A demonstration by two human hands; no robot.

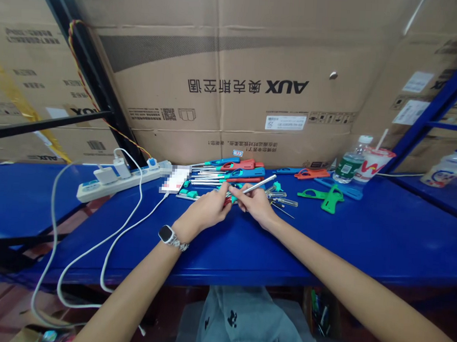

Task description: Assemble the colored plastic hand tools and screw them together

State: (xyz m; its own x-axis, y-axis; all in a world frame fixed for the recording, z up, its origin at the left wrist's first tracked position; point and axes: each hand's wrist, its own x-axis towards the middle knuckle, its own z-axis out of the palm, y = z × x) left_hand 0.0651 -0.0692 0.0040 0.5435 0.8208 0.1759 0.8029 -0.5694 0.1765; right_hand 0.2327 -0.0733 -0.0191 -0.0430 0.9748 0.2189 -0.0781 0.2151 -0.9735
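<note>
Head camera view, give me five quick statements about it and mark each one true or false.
1. The left hand has a watch on its wrist. True.
2. The right hand is far from the left. False: they are close together, by a silver rod.
3. The bottle stands beside the paper cup. True.
4. The paper cup has no straw. False: a straw sticks up from it.
5. The power strip is right of both hands. False: it lies to their left.

Tools (245, 180) lie between power strip (126, 181) and bottle (345, 167).
</note>
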